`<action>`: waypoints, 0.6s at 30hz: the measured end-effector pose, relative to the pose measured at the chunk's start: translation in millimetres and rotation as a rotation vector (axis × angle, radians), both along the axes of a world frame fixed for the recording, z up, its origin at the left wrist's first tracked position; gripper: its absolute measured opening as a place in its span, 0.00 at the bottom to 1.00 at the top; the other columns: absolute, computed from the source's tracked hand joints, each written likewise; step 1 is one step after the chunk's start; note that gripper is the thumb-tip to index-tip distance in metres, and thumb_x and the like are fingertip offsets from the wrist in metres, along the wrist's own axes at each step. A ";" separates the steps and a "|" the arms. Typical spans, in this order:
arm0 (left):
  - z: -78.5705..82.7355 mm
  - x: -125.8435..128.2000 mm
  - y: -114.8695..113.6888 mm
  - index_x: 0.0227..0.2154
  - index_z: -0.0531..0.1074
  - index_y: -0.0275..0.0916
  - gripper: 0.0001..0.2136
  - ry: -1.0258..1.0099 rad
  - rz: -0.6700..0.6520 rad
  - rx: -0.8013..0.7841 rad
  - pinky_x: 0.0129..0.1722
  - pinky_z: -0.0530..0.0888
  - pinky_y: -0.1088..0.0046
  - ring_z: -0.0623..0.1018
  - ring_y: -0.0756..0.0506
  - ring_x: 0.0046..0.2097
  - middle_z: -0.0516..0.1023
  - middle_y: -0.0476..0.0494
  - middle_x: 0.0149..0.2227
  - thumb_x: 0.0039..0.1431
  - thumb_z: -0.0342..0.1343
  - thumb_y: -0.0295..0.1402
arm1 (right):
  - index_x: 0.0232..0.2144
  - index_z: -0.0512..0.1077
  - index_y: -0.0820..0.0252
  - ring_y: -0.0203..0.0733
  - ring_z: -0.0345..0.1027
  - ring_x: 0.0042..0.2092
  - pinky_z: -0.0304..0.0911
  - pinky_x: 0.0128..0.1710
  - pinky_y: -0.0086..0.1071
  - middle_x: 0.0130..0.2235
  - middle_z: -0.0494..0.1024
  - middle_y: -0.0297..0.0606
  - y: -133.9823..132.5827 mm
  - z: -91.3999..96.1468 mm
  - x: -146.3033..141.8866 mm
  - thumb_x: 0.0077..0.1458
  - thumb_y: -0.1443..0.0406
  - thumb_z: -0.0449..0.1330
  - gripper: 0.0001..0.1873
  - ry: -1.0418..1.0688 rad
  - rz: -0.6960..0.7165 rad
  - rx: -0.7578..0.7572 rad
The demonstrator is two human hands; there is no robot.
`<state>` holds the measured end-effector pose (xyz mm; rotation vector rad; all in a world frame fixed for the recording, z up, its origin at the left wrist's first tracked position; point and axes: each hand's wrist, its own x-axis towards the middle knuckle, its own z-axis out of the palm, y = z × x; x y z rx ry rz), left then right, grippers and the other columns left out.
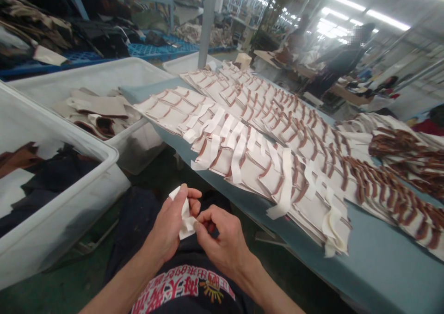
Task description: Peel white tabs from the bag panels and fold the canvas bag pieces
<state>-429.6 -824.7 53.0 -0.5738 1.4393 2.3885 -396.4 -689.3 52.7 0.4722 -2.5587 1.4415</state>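
Observation:
A small white strip (187,226) is held in front of my body, away from the table. My left hand (169,226) grips it between thumb and fingers, its upper end showing beside the thumb. At its lower end, my right hand (220,233) pinches the strip with thumb and forefinger. To the right, overlapping cream pieces with brown edges (251,173) lie in rows on the blue-grey table (378,244). Several loose white strips (286,180) rest across the nearest row, some hanging over its edge.
White plastic bins (114,159) stand on my left, holding cream pieces (99,108) and dark cloth (65,177). Behind them, a blue rack (152,50) carries fabric piles. A metal post (208,25) rises at the table's far end. A person (342,57) stands beyond the table.

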 end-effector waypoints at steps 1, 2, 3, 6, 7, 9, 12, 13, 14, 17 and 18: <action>-2.6 0.1 0.7 0.32 0.76 0.35 0.34 0.016 0.006 -0.013 0.21 0.67 0.78 0.66 0.51 0.23 0.69 0.54 0.21 0.42 0.69 0.65 | 0.28 0.73 0.61 0.33 0.66 0.29 0.58 0.31 0.27 0.28 0.74 0.33 -1.7 -1.5 0.4 0.58 0.70 0.59 0.06 0.020 0.007 0.009; -5.9 0.3 1.2 0.33 0.76 0.35 0.34 0.040 0.006 -0.039 0.22 0.67 0.78 0.66 0.51 0.23 0.70 0.53 0.21 0.44 0.67 0.66 | 0.28 0.73 0.61 0.33 0.66 0.29 0.59 0.31 0.27 0.28 0.74 0.33 -3.5 -2.5 0.7 0.58 0.70 0.59 0.06 0.019 0.007 0.007; -10.0 0.5 1.4 0.33 0.75 0.35 0.33 0.072 0.003 -0.080 0.22 0.67 0.77 0.67 0.51 0.23 0.70 0.53 0.21 0.47 0.65 0.67 | 0.28 0.72 0.61 0.33 0.66 0.29 0.59 0.31 0.27 0.28 0.74 0.33 -5.2 -3.1 0.8 0.58 0.70 0.59 0.06 0.000 -0.001 -0.003; -24.2 1.0 -0.5 0.35 0.74 0.36 0.32 0.170 0.008 -0.252 0.22 0.67 0.76 0.68 0.50 0.23 0.71 0.52 0.22 0.58 0.55 0.67 | 0.27 0.71 0.60 0.33 0.65 0.27 0.59 0.30 0.27 0.26 0.73 0.31 -8.7 -2.3 -0.4 0.59 0.68 0.59 0.07 -0.116 -0.044 -0.060; -28.6 1.1 -1.7 0.36 0.74 0.37 0.32 0.196 0.010 -0.308 0.22 0.66 0.76 0.69 0.50 0.23 0.71 0.52 0.22 0.61 0.52 0.66 | 0.27 0.71 0.60 0.33 0.65 0.27 0.59 0.30 0.27 0.26 0.73 0.31 -9.1 -1.4 -1.2 0.59 0.67 0.59 0.07 -0.162 -0.054 -0.083; -34.9 1.4 -4.7 0.36 0.74 0.37 0.31 0.224 -0.003 -0.385 0.22 0.66 0.75 0.69 0.49 0.23 0.71 0.51 0.22 0.64 0.49 0.64 | 0.27 0.71 0.60 0.34 0.65 0.27 0.59 0.30 0.28 0.26 0.73 0.31 -8.8 0.4 -2.8 0.59 0.65 0.59 0.08 -0.242 -0.064 -0.126; -36.9 2.5 -9.0 0.35 0.74 0.37 0.30 0.245 -0.072 -0.468 0.23 0.66 0.73 0.70 0.48 0.23 0.72 0.50 0.23 0.64 0.49 0.63 | 0.28 0.71 0.60 0.35 0.64 0.28 0.60 0.31 0.29 0.27 0.73 0.31 -6.4 1.2 -5.3 0.60 0.62 0.58 0.09 -0.354 -0.069 -0.194; -35.8 3.0 -10.1 0.34 0.74 0.37 0.30 0.253 -0.099 -0.499 0.23 0.66 0.72 0.70 0.47 0.23 0.72 0.49 0.23 0.64 0.49 0.63 | 0.28 0.70 0.60 0.35 0.64 0.28 0.60 0.31 0.29 0.27 0.72 0.31 -5.4 0.7 -6.1 0.60 0.61 0.59 0.10 -0.391 -0.073 -0.222; -34.4 3.5 -11.2 0.34 0.75 0.37 0.30 0.267 -0.127 -0.534 0.24 0.66 0.71 0.70 0.47 0.24 0.72 0.49 0.23 0.64 0.48 0.62 | 0.28 0.70 0.60 0.35 0.63 0.28 0.59 0.30 0.29 0.27 0.72 0.31 -4.5 -0.2 -7.1 0.60 0.60 0.59 0.11 -0.429 -0.079 -0.252; -30.0 4.9 -14.1 0.31 0.75 0.38 0.29 0.345 -0.224 -0.600 0.27 0.66 0.70 0.70 0.46 0.26 0.72 0.48 0.23 0.68 0.44 0.59 | 0.29 0.70 0.60 0.34 0.59 0.28 0.56 0.28 0.29 0.26 0.70 0.30 -1.6 -3.8 -11.2 0.58 0.57 0.60 0.13 -0.526 -0.109 -0.350; -28.9 5.2 -15.0 0.30 0.75 0.38 0.29 0.367 -0.260 -0.583 0.28 0.66 0.70 0.70 0.46 0.27 0.72 0.48 0.24 0.68 0.44 0.59 | 0.29 0.70 0.60 0.34 0.58 0.28 0.56 0.28 0.29 0.26 0.69 0.29 -0.6 -4.8 -13.1 0.58 0.56 0.61 0.13 -0.548 -0.119 -0.383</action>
